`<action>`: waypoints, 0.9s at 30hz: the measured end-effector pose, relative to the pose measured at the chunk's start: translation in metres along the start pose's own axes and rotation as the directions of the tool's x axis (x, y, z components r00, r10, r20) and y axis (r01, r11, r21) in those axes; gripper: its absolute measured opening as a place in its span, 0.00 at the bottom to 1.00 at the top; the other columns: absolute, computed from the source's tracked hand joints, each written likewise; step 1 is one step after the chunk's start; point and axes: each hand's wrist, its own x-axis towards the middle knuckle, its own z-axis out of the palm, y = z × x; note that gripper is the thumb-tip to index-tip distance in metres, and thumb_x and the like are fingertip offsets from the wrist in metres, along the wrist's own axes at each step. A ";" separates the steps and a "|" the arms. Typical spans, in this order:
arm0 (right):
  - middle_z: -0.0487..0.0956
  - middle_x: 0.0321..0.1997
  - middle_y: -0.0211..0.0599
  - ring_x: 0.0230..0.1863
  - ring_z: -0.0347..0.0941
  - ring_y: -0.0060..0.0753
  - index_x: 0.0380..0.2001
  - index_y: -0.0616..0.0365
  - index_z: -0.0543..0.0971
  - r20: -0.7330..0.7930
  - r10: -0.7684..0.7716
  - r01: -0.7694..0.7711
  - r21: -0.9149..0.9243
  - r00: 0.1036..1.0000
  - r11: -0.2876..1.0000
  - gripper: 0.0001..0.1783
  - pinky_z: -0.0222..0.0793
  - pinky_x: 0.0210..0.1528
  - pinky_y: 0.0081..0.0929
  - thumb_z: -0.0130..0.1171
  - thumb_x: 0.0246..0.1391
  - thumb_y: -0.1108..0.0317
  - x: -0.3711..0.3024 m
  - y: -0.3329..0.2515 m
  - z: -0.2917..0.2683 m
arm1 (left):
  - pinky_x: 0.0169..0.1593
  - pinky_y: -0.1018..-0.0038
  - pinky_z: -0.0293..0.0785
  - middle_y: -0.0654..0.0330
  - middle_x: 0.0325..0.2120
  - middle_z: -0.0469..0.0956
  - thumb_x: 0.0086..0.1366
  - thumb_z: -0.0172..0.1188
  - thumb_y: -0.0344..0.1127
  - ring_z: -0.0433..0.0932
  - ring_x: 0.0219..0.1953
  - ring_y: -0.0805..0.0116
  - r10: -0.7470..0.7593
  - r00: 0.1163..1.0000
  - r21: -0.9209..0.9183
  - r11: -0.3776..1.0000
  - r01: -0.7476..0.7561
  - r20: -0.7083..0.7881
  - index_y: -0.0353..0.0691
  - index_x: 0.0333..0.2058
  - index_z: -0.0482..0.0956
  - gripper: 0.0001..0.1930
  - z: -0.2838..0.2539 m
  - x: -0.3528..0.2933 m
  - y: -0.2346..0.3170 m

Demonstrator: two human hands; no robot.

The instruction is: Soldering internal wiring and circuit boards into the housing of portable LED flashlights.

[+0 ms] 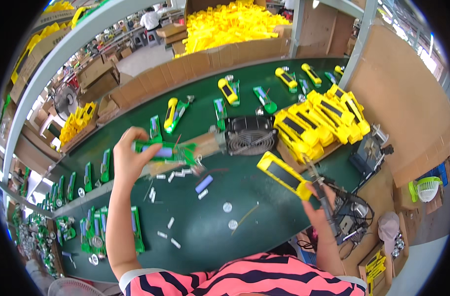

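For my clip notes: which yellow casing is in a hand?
The yellow casing whose lower end is in the right hand; the piled casings beside the black fan lie unheld.

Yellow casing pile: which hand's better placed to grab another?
Right, probably: the right hand is much nearer the pile, though it already holds a yellow casing. The left hand is off beyond the black fan, holding a green housing.

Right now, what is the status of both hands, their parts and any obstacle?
Left hand: holding green casing, blurred. Right hand: holding yellow casing by near end. Between them: loose purple cylinder on table, black fan farther off.
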 end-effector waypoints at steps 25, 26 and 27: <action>0.70 0.49 0.42 0.52 0.65 0.42 0.43 0.53 0.73 0.393 0.024 -0.068 0.099 0.919 0.993 0.25 0.63 0.51 0.30 0.63 0.35 0.74 -0.070 0.007 0.052 | 0.35 0.79 0.71 0.53 0.36 0.74 0.54 0.53 0.21 0.77 0.32 0.67 -0.228 0.911 -0.613 0.680 0.402 0.345 0.32 0.32 0.77 0.07 0.138 -0.219 0.084; 0.70 0.49 0.42 0.52 0.65 0.42 0.43 0.53 0.73 0.395 0.031 -0.075 0.099 0.918 0.992 0.25 0.63 0.51 0.30 0.63 0.35 0.74 -0.067 0.003 0.048 | 0.35 0.80 0.70 0.54 0.37 0.74 0.55 0.52 0.20 0.76 0.32 0.69 -0.326 0.890 -0.721 0.526 0.451 0.319 0.32 0.34 0.77 0.08 0.137 -0.221 0.085; 0.70 0.49 0.43 0.51 0.66 0.43 0.43 0.53 0.73 0.491 0.088 -0.159 0.104 0.867 0.982 0.25 0.62 0.52 0.30 0.63 0.35 0.73 -0.062 -0.004 0.040 | 0.33 0.81 0.70 0.56 0.36 0.72 0.56 0.51 0.19 0.75 0.32 0.71 -0.402 0.860 -0.738 0.466 0.487 0.314 0.32 0.36 0.77 0.10 0.133 -0.221 0.082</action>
